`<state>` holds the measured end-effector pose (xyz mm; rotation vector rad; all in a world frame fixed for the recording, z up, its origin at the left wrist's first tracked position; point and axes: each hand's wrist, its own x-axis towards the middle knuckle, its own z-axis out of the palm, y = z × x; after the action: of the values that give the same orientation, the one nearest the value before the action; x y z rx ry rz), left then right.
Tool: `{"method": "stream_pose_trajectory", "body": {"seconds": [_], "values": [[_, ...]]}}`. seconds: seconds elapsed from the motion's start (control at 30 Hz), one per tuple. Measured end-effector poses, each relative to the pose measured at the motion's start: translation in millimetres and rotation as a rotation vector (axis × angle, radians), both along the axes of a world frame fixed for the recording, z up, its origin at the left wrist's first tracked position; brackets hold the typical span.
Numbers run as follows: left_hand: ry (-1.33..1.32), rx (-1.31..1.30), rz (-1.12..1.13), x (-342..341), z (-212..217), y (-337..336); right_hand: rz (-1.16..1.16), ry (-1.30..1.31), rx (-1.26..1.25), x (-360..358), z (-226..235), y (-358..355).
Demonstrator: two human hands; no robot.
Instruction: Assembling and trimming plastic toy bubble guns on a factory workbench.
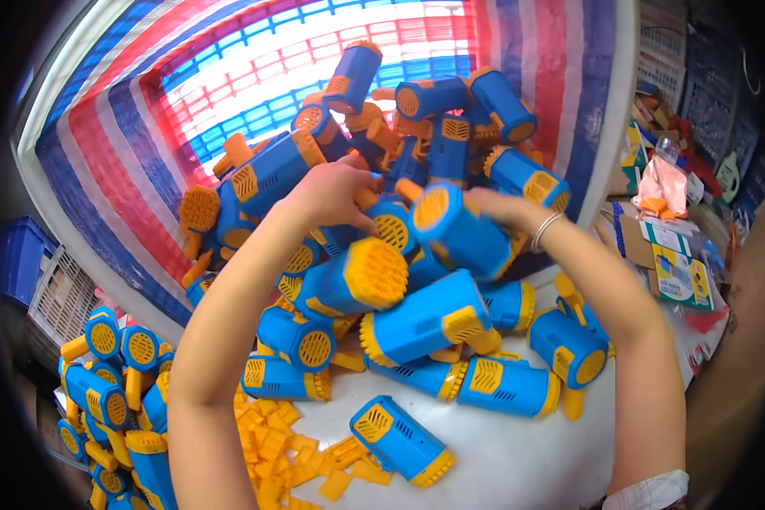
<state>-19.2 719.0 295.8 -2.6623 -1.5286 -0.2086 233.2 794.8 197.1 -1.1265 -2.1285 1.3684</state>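
Blue-and-yellow toy bubble guns are heaped on a white table, spilling from a striped woven sack. My left hand (336,194) reaches into the middle of the heap, thumb and fingers apart around a yellow handle (365,198); a firm hold is not visible. My right hand (503,210) grips a tilted bubble gun (461,236) from its right side, the gun blurred and the fingertips partly hidden behind it. Just below my hands lie a bubble gun with a studded yellow front (376,274) and another on its side (429,319).
The red, white and blue striped sack (110,161) rises behind the heap. Loose yellow plastic pieces (272,442) and one bubble gun (402,440) lie on the near table (518,459). More bubble guns (102,399) are piled at left. Cartons (676,263) stand at right.
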Motion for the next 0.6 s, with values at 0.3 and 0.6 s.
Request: {"method": "stream_pose_trajectory", "body": {"seconds": [0.3, 0.6], "values": [[0.235, 0.163, -0.08, 13.0, 4.8, -125.7, 0.168, -0.116, 0.003, 6.1, 1.4, -139.7], [-0.102, 0.31, -0.141, 7.1, -3.1, -287.3, 0.23, -0.045, 0.394, 41.0, 15.2, -298.8]]}}
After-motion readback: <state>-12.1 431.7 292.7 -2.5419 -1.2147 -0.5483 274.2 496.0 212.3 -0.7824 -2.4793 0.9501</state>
